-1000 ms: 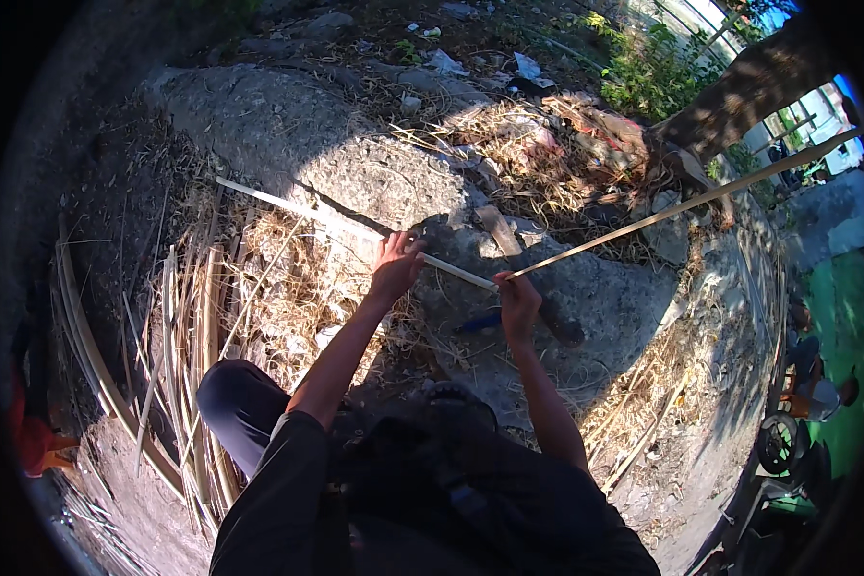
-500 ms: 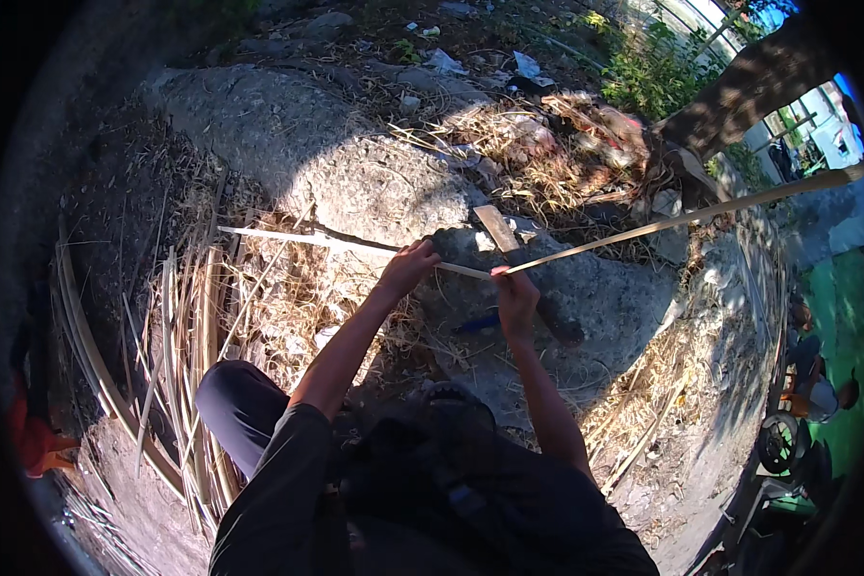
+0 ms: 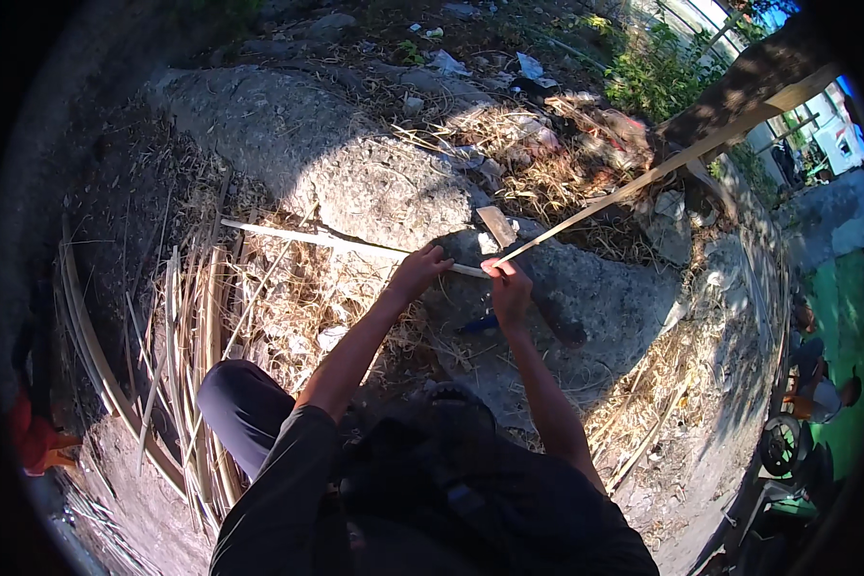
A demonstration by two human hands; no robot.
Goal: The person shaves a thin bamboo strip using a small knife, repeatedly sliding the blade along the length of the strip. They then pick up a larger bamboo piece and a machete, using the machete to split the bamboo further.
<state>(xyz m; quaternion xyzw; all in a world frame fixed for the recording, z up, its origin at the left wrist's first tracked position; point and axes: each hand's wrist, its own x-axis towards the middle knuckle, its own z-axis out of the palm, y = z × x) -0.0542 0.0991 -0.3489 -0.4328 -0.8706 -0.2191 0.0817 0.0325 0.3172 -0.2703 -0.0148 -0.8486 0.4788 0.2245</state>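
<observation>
Long pale bamboo strip (image 3: 634, 187) now runs from the hands toward 2 o'clock, its far end higher than a second ago. Right hand (image 3: 509, 288) pinches it; left hand (image 3: 420, 274) grips the split-off thin sliver (image 3: 298, 235) pointing to 9 o'clock—splitting progresses.

Pale split strips (image 3: 178, 317) are lying heaped on dry straw (image 3: 288, 298); green weeds (image 3: 658, 67) are growing beyond the grey rock (image 3: 336, 173).
</observation>
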